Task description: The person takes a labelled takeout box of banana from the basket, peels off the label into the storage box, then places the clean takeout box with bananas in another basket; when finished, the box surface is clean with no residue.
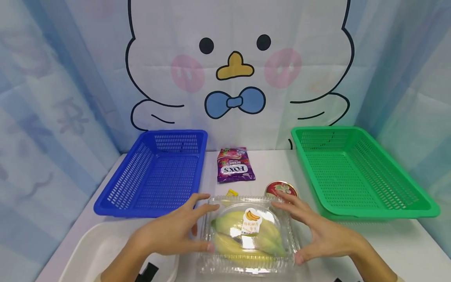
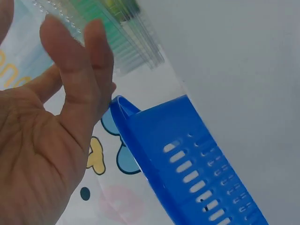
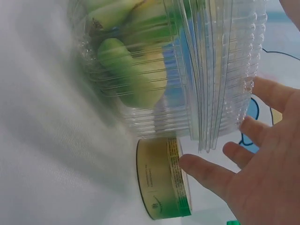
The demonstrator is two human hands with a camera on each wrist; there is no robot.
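A clear plastic clamshell box point(image 1: 248, 270) stands on the table in front of me, and several yellow-green bananas point(image 1: 229, 223) show through its lid. The lid bears a round white banana sticker point(image 1: 251, 221). My left hand point(image 1: 169, 231) is at the box's left side, fingers spread and thumb apart from them. At the right side is my right hand point(image 1: 327, 233), also spread, its fingertips by the lid's rim. Whether the fingertips touch the box I cannot tell. In the right wrist view, a round tin point(image 3: 159, 183) stands beyond the box, near a fingertip.
A blue basket point(image 1: 151, 211) stands at the left, a green basket point(image 1: 380, 213) at the right. Between them lie a purple FOX'S candy bag point(image 1: 235, 166) and a small yellow item point(image 1: 231, 192), partly hidden by the box. A white tray point(image 1: 95, 243) sits under my left forearm.
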